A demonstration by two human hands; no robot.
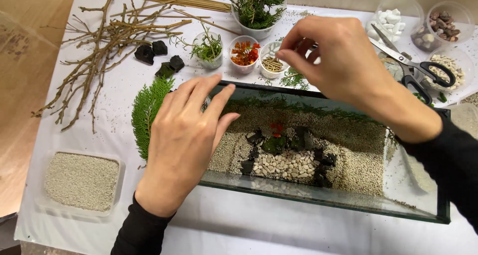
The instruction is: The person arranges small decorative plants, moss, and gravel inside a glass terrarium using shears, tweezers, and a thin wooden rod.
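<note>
Hovering over the glass tank [318, 198], my left hand [186, 135] lies flat with fingers together on its left rim, while my right hand [338, 61] pinches its fingertips near the cup of small tan sticks [272, 63]; whether anything sits in that pinch I cannot tell. I judge that a careless sleeve or wrist could knock the cup of orange petals [244, 53] or tip the tank's edge and scatter the sand. The pebble patch [286, 165], ringed by dark stones inside the tank, lies below and between both hands, untouched.
</note>
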